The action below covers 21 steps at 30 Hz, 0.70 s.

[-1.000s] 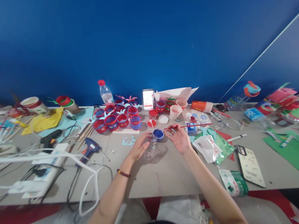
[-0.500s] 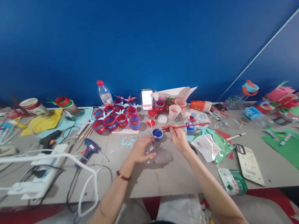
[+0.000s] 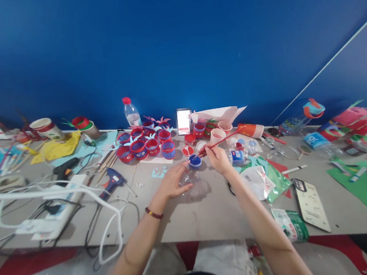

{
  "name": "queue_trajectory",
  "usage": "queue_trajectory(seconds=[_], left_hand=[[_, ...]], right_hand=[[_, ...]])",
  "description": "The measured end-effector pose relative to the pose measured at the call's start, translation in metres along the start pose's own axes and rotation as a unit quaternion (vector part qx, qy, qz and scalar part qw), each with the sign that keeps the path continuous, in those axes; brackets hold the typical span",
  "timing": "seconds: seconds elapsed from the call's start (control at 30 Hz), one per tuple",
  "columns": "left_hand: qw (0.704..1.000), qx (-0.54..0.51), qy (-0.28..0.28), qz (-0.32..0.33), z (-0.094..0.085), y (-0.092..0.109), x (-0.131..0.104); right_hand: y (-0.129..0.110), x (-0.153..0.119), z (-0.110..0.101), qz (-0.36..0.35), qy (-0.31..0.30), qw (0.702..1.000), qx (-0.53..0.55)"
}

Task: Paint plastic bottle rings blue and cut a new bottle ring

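Note:
My right hand (image 3: 216,156) pinches a red-handled paintbrush (image 3: 224,139), its bristle end over a small open jar of blue paint (image 3: 195,161). My left hand (image 3: 176,180) curves around the left side of a clear plastic bottle piece (image 3: 195,187), thumb on the near side and fingers on the far side. Its fingertips reach close to the blue jar; whether they touch it I cannot tell. Just behind stand an open red paint jar (image 3: 189,139), a red-smeared lid (image 3: 188,151) and a white lid (image 3: 201,145), partly behind my right hand.
Red and blue painted cups (image 3: 138,149) with paper leaves cluster at the back left. A blue glue gun (image 3: 113,181), power strip (image 3: 60,210) and white cable (image 3: 118,221) occupy the left. To the right lie a plastic packet (image 3: 279,184), a phone (image 3: 311,205) and green sheets (image 3: 366,189).
The paintbrush has swung from nearly level to a slant, its handle end rising. My left hand stays around the clear plastic piece. The view has shifted slightly.

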<state>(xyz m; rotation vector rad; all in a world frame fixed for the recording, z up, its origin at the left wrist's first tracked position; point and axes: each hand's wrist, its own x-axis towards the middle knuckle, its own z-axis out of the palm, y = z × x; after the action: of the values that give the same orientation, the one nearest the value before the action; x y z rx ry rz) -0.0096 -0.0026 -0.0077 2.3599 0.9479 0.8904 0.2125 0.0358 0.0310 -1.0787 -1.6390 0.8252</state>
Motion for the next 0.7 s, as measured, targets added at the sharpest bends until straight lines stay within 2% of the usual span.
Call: queue_trajectory(seconds=[0.2,0.43,0.7], left_hand=[[0.999,-0.001,-0.024,0.026,0.004,0.005,0.0],[0.999,-0.016,-0.021,0.022,0.005,0.002,0.002],[0.999,-0.015,-0.021,0.02,0.005,0.003,0.002]], right_hand=[[0.003,0.024,-0.003,0.005,-0.079,0.995,-0.053],[0.002,0.032,0.006,0.002,-0.119,0.979,-0.165],[-0.007,0.035,0.003,-0.003,-0.123,0.977,-0.174]])
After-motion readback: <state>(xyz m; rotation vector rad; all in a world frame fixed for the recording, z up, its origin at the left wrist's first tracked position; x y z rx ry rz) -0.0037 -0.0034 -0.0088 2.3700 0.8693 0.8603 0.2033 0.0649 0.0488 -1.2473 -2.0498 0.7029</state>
